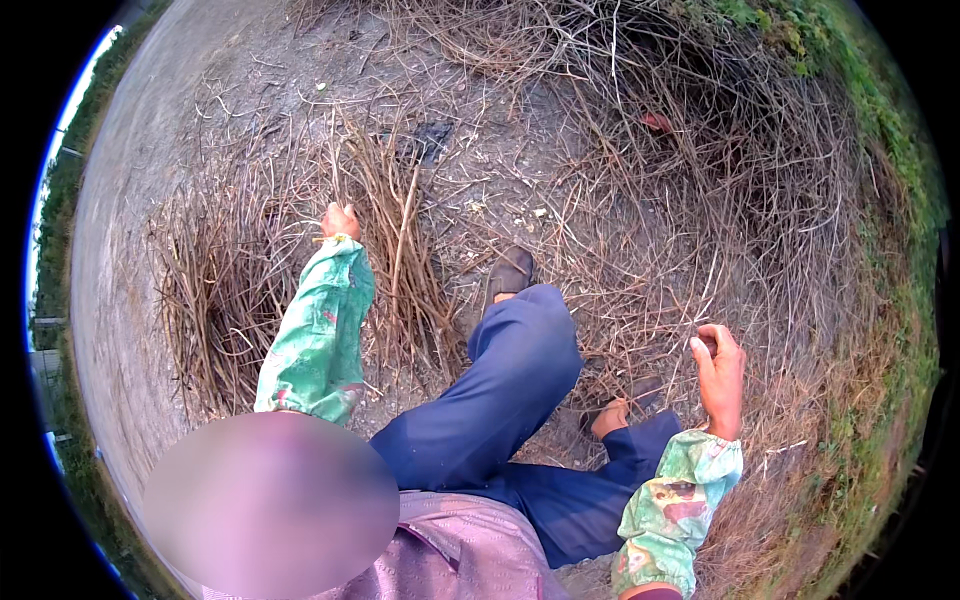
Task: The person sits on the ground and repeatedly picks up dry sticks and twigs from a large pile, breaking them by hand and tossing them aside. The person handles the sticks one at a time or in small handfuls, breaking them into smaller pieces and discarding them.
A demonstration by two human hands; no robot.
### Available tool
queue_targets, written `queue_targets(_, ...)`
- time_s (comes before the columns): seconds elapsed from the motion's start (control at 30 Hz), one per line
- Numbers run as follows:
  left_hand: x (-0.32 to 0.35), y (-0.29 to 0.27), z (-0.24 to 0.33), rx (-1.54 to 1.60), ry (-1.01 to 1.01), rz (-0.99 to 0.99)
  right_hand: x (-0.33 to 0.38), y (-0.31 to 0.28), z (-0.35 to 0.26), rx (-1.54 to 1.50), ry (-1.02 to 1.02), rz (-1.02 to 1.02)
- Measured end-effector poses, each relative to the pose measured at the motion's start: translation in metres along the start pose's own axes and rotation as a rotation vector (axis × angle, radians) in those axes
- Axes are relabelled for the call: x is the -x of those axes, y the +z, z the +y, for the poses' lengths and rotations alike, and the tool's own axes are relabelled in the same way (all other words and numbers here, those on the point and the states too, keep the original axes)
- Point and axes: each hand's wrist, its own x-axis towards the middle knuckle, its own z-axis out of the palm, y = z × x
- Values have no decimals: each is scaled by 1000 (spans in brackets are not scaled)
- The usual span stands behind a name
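My left hand (341, 221), in a green patterned sleeve, is closed around a thin dry stick at the near end of a loose stretch of sticks. Just right of it lies a bundle of longer brown sticks (404, 235). To its left spreads a second pile of sticks (228, 300). Over by the tangled brush on the right, my right hand (720, 378) hangs with loosely curled fingers, the thumb apart from them. Nothing plainly shows in its grasp. Fine twigs pass close to its fingertips.
A large heap of thin dry branches (700, 170) covers the right and far side, edged by green plants (880, 140). My shoe (511, 272) is on the littered dirt between bundle and heap. Bare grey ground (130, 220) runs along the left. A blurred oval hides the lower left.
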Motion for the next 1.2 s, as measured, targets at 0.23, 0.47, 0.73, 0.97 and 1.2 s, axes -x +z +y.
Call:
queue_targets(0.23, 117, 19, 101, 120, 359, -39, -4, -8, 7, -36, 124, 29)
queue_targets(0.47, 137, 157, 167, 274, 858, -388, -18, 7, 0, -43, 118, -45)
queue_targets(0.73, 115, 174, 182, -231, 874, -542, -8, -5, -2, 144, 124, -77)
queue_targets(0.97, 64, 165, 46, -558, 739, -1256, -4, -5, 6, 99, 41, -91)
queue_targets(1.2, 152, -42, 294, 604, 803, -815, -62, 40, 136, -689, 470, -446)
